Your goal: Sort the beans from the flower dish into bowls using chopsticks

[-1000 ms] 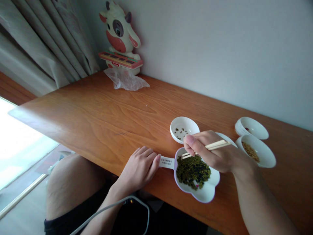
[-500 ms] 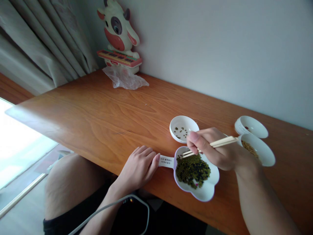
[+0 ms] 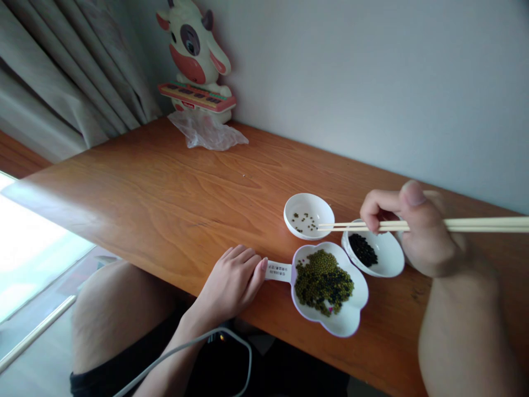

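My right hand [image 3: 427, 237] is closed around a pair of light chopsticks [image 3: 392, 225]. Their tips reach over the right side of a white bowl [image 3: 291, 207] with some small green beans scattered in its bottom. Below the tips lies a flower-shaped dish [image 3: 349, 320], white with a purple rim, heaped with green beans [image 3: 320, 267] and darker ones among them. My left hand [image 3: 237, 278] is closed at the end of its labelled handle [image 3: 279, 271]. Partly under my right hand stands a white bowl [image 3: 392, 256] holding black beans [image 3: 363, 251].
At the back left, a cow-shaped toy keyboard [image 3: 198, 94] stands by the wall, a crumpled clear plastic bag [image 3: 209, 132] before it. A grey cable [image 3: 177, 353] crosses my left forearm. The wooden table's [image 3: 165, 182] front edge runs near my leg.
My right hand has moved right and up with the chopsticks, whose tips left the flower-shaped dish for the white bowl. The black-bean bowl came into sight; two right-hand bowls are now hidden.
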Demonstrator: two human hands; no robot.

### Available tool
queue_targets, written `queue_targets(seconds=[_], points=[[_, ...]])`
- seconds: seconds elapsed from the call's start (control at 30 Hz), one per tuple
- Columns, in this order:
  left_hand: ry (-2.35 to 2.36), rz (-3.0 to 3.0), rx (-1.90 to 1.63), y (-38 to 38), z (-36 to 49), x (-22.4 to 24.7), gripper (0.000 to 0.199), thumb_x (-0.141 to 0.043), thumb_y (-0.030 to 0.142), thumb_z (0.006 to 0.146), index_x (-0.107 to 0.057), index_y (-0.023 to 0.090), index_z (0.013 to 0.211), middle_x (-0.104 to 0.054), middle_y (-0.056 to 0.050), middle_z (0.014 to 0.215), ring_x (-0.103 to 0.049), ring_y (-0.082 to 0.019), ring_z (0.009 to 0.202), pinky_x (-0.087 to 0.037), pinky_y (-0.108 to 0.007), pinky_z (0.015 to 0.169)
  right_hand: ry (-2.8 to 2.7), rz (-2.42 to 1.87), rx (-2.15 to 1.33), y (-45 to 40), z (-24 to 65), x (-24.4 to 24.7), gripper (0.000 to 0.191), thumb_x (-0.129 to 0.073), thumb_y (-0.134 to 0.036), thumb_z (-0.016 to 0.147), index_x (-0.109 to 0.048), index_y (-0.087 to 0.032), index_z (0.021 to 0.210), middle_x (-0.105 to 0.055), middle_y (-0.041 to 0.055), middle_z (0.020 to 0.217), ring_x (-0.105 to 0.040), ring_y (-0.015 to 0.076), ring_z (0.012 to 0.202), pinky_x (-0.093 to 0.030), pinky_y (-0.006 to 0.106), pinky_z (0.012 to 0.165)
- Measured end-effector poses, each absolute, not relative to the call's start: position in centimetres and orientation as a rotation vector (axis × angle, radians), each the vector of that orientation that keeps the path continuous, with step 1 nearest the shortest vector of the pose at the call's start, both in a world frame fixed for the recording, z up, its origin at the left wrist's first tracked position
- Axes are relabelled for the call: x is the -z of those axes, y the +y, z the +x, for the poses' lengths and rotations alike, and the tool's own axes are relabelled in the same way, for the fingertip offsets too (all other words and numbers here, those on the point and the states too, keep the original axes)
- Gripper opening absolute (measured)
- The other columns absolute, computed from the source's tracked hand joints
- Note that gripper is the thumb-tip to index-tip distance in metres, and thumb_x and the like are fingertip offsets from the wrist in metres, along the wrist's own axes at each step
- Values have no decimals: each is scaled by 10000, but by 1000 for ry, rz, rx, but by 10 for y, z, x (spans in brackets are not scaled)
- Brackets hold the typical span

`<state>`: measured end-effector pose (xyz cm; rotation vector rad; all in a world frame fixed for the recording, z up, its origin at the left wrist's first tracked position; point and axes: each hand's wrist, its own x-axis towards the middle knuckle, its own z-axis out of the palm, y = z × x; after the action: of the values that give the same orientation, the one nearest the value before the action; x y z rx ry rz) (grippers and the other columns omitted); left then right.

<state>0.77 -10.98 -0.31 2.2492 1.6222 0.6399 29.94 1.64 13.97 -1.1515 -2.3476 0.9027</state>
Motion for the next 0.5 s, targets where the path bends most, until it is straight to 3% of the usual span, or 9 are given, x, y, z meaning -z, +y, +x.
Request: queue_targets(seconds=[0.1, 0.5], points=[[1619, 2254, -643, -109, 8, 3, 410, -343, 285, 1126, -542, 205, 777, -609, -44, 809, -520, -192, 735, -463, -377, 785, -2220, -1133, -971, 13, 292, -145, 674, -184, -691, 1061, -542, -245, 706, -528, 48, 589, -516, 207, 591, -342, 387, 576], [1617, 2220, -637, -109, 7, 4, 399, -346, 293, 1127, -549, 207, 794, -619, -44, 834, -521, -198, 753, -458, -387, 800, -2622, -1019, -987, 3, 268, -138, 617, -248, -582, 1115, -544, -211, 720, -582, -3, 653, -517, 147, 617, -335, 346, 634]])
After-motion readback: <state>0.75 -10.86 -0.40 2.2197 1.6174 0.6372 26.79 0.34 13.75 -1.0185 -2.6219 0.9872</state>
